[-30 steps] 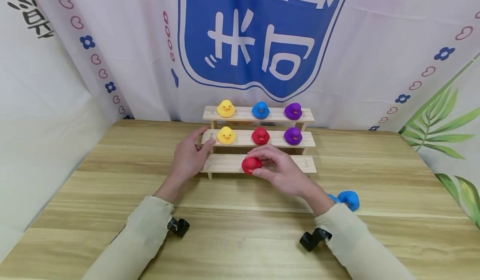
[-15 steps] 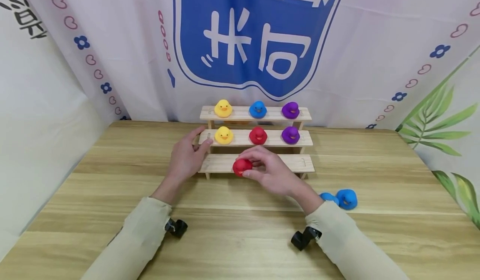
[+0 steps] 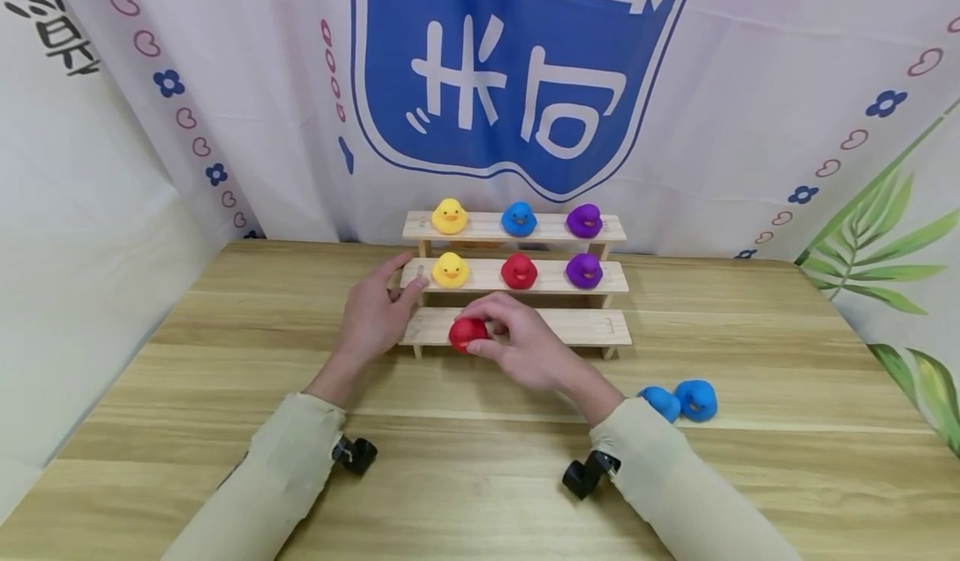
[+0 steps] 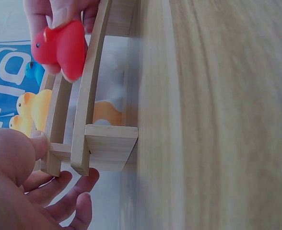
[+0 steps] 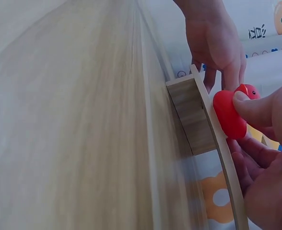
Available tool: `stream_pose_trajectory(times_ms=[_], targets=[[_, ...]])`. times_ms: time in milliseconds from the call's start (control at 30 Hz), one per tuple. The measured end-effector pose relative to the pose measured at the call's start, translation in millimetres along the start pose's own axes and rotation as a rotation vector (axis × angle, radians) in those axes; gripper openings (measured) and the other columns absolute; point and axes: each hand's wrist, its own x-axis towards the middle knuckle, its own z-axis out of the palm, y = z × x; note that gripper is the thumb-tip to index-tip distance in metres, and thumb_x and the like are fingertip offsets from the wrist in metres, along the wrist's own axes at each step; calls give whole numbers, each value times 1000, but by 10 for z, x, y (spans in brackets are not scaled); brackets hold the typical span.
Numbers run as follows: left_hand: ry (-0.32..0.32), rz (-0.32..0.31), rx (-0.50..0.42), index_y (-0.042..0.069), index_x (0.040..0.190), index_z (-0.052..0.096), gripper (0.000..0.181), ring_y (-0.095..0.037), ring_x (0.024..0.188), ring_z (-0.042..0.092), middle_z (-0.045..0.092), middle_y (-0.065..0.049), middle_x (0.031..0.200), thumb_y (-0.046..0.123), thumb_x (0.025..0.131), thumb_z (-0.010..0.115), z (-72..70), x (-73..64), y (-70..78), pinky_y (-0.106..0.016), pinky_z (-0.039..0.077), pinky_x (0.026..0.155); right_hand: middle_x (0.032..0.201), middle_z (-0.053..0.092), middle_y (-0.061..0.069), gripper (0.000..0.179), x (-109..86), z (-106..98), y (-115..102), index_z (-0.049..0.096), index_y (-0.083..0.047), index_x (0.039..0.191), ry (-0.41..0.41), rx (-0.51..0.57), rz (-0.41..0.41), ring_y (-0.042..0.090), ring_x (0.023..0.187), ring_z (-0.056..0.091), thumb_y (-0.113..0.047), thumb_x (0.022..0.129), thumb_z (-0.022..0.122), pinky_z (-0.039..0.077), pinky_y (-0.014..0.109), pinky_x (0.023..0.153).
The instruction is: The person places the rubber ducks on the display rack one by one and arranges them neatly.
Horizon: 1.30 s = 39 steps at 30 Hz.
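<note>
My right hand pinches a red rubber duck between thumb and fingers over the left part of the lowest tier of a wooden three-tier stand. In the right wrist view, the duck's base lies against or just above that board; which one I cannot tell. My left hand grips the stand's left end. In the left wrist view, its thumb lies on the middle board and its fingers reach round the end. On the middle tier sit a yellow duck, another red duck and a purple duck.
The top tier bears a yellow duck, a blue duck and a purple duck. Two blue ducks lie on the wooden table beside my right forearm. A printed curtain hangs behind the stand.
My right hand has carried the red duck leftward along the lowest tier. More of the two blue ducks on the table shows. My left hand has kept its place on the stand.
</note>
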Motion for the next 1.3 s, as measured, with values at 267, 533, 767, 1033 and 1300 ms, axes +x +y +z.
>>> stream_pose_trajectory(times_ms=[267,533,767,1033,1300], targets=[[5,17,7,19,162,46,58,-14,50,42,38,5,57,40,109,60,-3,7,-5,-25,35,45,131,65,-3,29,68,52,-11,72,-22,128,22,-19,11,20,109,57,-15,100,74,50,36,95],[5,7,12,19,162,45,58,-14,54,48,53,-2,72,40,109,59,7,15,0,-25,39,47,137,66,-1,34,108,111,-14,71,-22,132,48,-9,24,20,125,59,-10,100,73,53,40,105],[-3,-1,7,19,163,44,59,-16,55,50,59,-7,78,40,109,60,8,17,11,-25,40,47,145,64,3,36,140,141,-44,70,-20,137,54,-37,33,24,135,54,-12,102,71,51,44,114],[-4,4,14,19,163,44,59,-16,55,51,63,-9,82,40,109,59,-4,10,-6,-25,40,47,144,64,3,37,155,176,-81,68,-21,139,50,-57,48,24,131,53,-14,103,71,51,45,114],[-14,4,3,19,163,44,60,-16,51,49,56,-2,65,40,109,59,-4,11,-16,-25,38,45,145,64,2,38,156,177,-94,68,-22,140,44,-92,53,23,130,54,-20,102,72,48,48,115]])
